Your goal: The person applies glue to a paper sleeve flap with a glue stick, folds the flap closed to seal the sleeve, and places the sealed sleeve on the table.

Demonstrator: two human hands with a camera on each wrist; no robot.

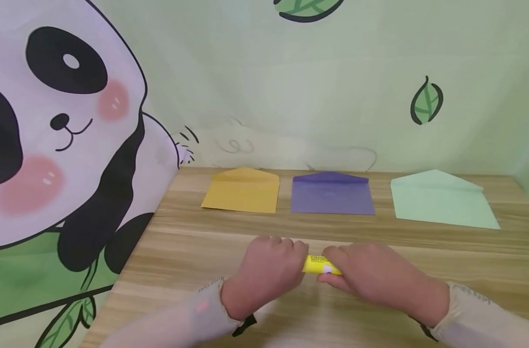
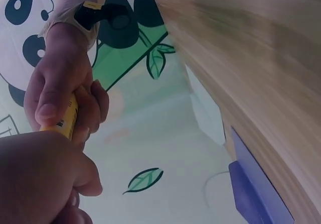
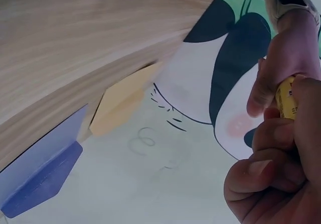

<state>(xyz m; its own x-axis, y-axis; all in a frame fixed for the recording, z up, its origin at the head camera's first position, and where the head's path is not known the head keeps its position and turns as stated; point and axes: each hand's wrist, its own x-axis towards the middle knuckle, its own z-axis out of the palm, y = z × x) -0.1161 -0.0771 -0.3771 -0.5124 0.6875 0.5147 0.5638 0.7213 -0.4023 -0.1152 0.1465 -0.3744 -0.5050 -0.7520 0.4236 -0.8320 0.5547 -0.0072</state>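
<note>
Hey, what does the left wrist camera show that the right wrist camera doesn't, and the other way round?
Only the left wrist view shows the mint green envelope. Only the right wrist view shows the yellow envelope. Both share the purple envelope, the wooden tabletop, parts of the panda print, and the left hand and right hand holding the yellow tube.

Yellow tube [image 1: 313,265], dark print plus white patch on the visible middle. Roughly level crosswise in the head view, over the table [image 1: 181,253]. Gripped between left hand [image 1: 272,267] and right hand [image 1: 370,269]; both ends hidden in fists, cap state can't tell.
</note>
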